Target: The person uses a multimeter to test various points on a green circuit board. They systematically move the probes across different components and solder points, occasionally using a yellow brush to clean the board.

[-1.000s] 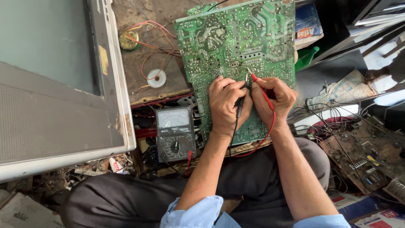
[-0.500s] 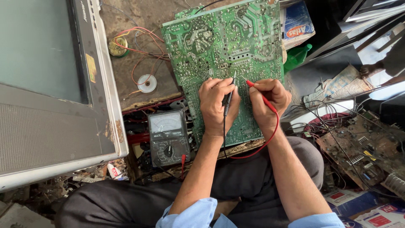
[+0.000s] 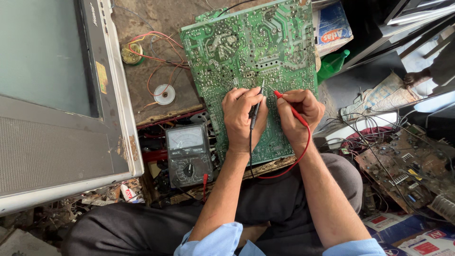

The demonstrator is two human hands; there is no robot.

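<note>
Gripping a slim black test probe, the left hand is closed around its shaft, fingers curled, with the heel of the hand resting on the large green printed circuit board. The probe's metal tip meets the solder side of the board just above the knuckles. The black lead runs down from the probe along the left wrist.

The right hand is likewise closed, pinching a thin red test probe between thumb and fingers like a pen. Its tip touches the board just right of the black probe's tip; the two tips are near each other but apart. The red lead loops from the hand down past the board's lower edge.

The board lies tilted, solder side up, with both hands over its lower middle portion. The grey analogue multimeter with a round selector dial sits just left of the board's lower left corner. A grey-framed television set stands well left of the board. A brown circuit board with loose wiring lies well to the right of the green board.
</note>
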